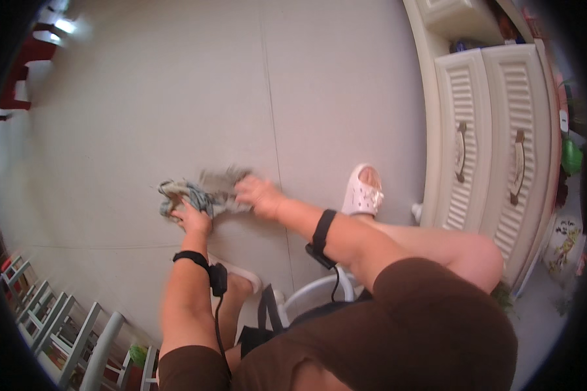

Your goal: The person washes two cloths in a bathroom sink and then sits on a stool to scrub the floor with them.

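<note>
A crumpled cloth (203, 198), patterned in grey, blue-green and cream, is stretched between my two hands in front of me, over the floor. My left hand (194, 219) grips its bunched left part, thumb and fingers around a fold. At the other end, my right hand (260, 195) has its fingers on the grey-brown, ragged-looking part. That end and the right hand are blurred by motion. Whether the cloth touches the floor I cannot tell.
Light floor tiles (176, 97) with thin joints spread ahead. To the right stands a cream cabinet (462, 141) with handled doors or drawers. A white slipper (364, 193) is on my right foot. Grey slatted railings (78, 337) line the lower left, and red furniture (19, 85) the upper left.
</note>
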